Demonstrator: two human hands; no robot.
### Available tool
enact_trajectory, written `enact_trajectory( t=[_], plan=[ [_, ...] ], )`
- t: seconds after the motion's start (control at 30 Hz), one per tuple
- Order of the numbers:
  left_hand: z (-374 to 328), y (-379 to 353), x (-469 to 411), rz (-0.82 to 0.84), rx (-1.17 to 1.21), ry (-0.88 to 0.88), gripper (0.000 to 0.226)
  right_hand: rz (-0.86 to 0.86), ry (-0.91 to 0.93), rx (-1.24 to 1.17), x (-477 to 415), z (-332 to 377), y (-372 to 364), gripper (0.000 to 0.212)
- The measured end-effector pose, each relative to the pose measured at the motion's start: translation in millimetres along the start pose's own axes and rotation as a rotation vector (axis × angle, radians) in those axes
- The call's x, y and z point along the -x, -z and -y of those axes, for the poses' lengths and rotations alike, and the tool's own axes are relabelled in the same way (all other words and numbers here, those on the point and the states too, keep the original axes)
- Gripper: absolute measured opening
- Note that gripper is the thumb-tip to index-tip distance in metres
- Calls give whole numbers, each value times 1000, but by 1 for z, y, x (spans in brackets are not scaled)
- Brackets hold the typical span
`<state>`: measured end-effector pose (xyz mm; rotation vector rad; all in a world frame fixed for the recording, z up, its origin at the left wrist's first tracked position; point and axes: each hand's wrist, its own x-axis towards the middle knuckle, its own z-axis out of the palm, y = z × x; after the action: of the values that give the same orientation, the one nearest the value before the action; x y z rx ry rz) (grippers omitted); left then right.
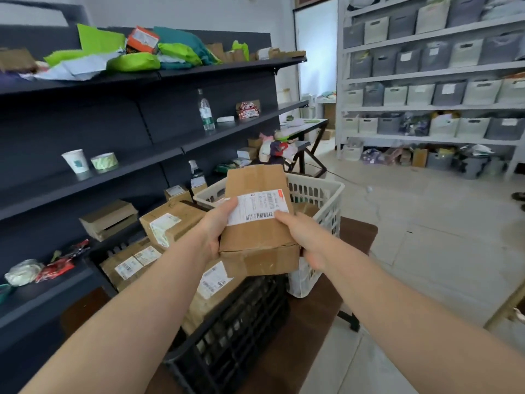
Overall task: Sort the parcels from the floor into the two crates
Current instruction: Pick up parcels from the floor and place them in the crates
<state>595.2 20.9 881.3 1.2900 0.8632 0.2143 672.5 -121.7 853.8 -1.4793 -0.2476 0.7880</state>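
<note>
Both hands hold one cardboard parcel [260, 223] above the two crates, label side up. The left hand [214, 228] and right hand [305, 237] have their fingers clamped on its opposite sides. Current step, as judged: reading the label [260, 207] to select a destination. The next move requires lowering the parcel into the black crate [233, 336] or the white crate [321, 206], both standing on the counter [312, 322].
</note>
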Motion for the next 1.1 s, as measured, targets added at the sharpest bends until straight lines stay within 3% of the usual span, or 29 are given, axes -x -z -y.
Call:
enact_trajectory(
  t=[0.17, 0.47, 0.57, 0.67, 0.8, 0.9, 1.1],
  plan=[
    [-12, -29, -10, -77, -36, 3, 28, 24, -8, -13, -23, 6, 25, 48],
    [-46, -73, -75, 15, -120, -7, 22, -15, 23, -42, -88, 35, 68, 43],
    [-65, -82, -113, 47, -87, -27, 39, -43, 40, -33, -116, 53, 77, 46],
    [-77, -88, -151, 57, -126, -47, 74, -135, 93, 87, -140, 66, 85, 48],
    [-78, -89, -178, 40, -107, -48, 80, -240, 85, 208, -160, 60, 97, 60],
    [-71, -86, -182, 19, -37, -34, 83, -192, 92, 279, -159, 53, 97, 56],
    [-52, -80, -137, -100, -16, -75, 64, -21, 131, 358, -126, 40, 86, 55]
  ],
)
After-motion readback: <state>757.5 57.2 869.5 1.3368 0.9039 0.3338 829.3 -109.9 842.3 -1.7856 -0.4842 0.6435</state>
